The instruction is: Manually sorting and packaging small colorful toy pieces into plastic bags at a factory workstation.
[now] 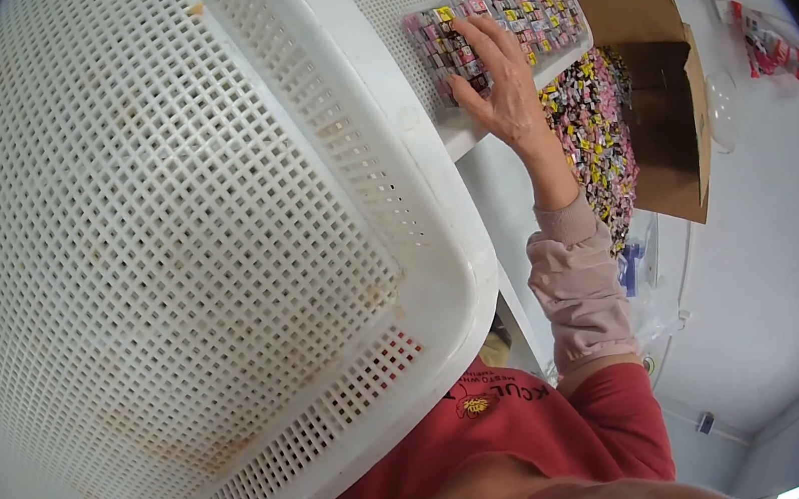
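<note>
- The right hand (497, 85) rests with its grip open, fingers spread flat on the small coloured packets (501, 24) ranged in rows in the far white perforated tray (388, 9).
- I judge light, even fingertip pressure keeps the rows tight.
- Avoid nudging packets over the tray's right edge toward the loose packets (597, 138) by the cardboard box (662, 94).
- The left hand is unseen behind the large near basket (171, 279).

Right hand (497, 85) extended forward, palm down, fingers (471, 63) spread and slightly curled; forearm in pink sleeve. Left hand not visible
</note>
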Tool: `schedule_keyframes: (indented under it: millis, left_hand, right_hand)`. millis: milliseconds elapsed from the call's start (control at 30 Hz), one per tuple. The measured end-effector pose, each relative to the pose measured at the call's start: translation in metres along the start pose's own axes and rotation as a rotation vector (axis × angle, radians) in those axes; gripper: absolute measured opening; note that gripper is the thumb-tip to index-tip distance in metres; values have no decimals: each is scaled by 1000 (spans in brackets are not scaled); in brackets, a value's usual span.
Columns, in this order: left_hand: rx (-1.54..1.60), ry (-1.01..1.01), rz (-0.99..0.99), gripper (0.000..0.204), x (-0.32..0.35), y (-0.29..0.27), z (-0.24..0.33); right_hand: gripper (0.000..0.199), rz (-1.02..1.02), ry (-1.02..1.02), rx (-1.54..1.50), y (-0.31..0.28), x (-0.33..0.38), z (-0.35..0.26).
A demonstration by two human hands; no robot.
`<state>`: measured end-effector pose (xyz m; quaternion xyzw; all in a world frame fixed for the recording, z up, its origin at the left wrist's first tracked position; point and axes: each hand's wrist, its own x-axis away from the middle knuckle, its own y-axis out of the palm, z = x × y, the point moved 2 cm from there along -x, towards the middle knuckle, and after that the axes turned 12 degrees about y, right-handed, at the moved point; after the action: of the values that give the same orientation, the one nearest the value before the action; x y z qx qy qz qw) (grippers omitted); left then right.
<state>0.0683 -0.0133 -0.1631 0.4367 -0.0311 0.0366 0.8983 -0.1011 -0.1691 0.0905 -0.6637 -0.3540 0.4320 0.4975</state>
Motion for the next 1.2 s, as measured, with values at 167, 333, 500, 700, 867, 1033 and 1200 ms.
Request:
schedule_keyframes:
  millis: [167,333,500,700,867,1033,1200]
  left_hand:
    - [31,-20,30,18,1,1,5]
    - [34,-14,18,19,5,1,1]
    - [45,-13,31,18,4,2,-5]
    - [126,41,55,17,5,3,22]
    - [18,44,48,18,7,-3,32]
    - [-154,96,70,22,20,18,47]
    - [-315,78,66,19,27,28,47]
  right_hand:
    - [49,52,41,-144,11,2,-1]
    - [46,107,26,-151,18,6,-5]
    - [44,115,55,-145,15,10,-6]
    - [43,303,112,-234,-31,33,2]
    - [34,289,273,-265,-38,94,14]
    - [30,215,515,-435,-15,177,36]
    - [26,248,540,-726,-17,156,30]
